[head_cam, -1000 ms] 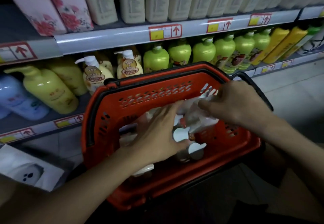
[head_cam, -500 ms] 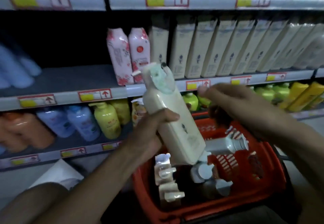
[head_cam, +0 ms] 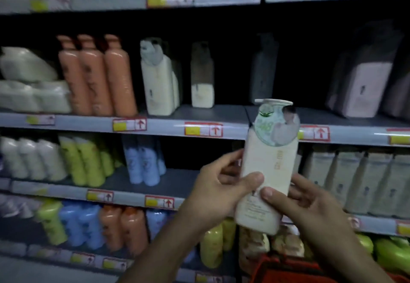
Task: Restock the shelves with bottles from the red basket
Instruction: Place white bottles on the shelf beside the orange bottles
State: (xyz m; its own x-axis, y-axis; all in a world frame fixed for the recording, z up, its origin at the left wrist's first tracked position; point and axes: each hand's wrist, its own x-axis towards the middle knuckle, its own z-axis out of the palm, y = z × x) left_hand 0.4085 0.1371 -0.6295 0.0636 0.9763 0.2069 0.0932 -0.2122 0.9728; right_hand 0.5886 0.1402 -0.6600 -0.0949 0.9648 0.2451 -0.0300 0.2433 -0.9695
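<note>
I hold a cream pump bottle (head_cam: 269,171) with a round green-and-grey tag upright in front of the shelves. My left hand (head_cam: 219,191) grips its lower left side, thumb across the front. My right hand (head_cam: 310,205) holds the lower right side, thumb on the label. The red basket (head_cam: 286,269) shows only as a rim at the bottom, below the bottle. Behind the bottle's top, a grey shelf board (head_cam: 221,112) has a bare stretch between two matching cream bottles (head_cam: 159,83) and a pale pack on the right.
Orange bottles (head_cam: 97,76) stand left of the cream ones. The shelf below carries yellow-green bottles (head_cam: 82,158), blue bottles (head_cam: 142,160) and a row of beige bottles (head_cam: 363,178) at the right. Lower shelves hold blue, orange and green bottles. Everything is dim and blurred.
The bottle came out of the basket and rose to shelf height. My right hand joined my left on it. My view tilted up, so the basket dropped almost out of sight.
</note>
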